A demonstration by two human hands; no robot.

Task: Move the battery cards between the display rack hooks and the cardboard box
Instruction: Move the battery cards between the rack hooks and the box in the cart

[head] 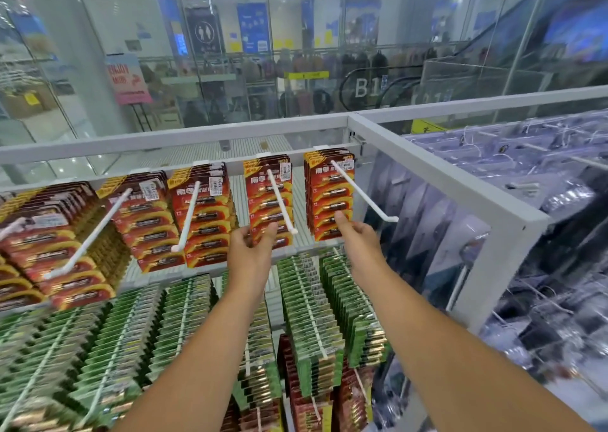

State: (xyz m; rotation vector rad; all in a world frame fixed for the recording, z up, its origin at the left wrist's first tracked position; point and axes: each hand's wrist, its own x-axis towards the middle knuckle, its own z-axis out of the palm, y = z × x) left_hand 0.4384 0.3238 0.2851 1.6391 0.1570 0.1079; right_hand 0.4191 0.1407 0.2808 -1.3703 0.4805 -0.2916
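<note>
While both arms were stretched up to the top row of the rack [441,165], two stacks of red battery cards were being handled in the head view. The left hand [251,245] was curled round the lower edge of the stack [269,198] on the fourth hook [281,198], thumb in front, fingers behind. The right hand [353,231] was held at the bottom of the right-most stack [329,198], thumb raised against the front card; whether its fingers pinched the card could not be told. The long hook [362,191] beside it was left mostly bare. No cardboard box was seen. Rows of green cards [309,316] were hung below. Cards could be torn at the hanging hole if pulled downward instead of slid along the hook, or dropped if too many were drawn at once.
</note>
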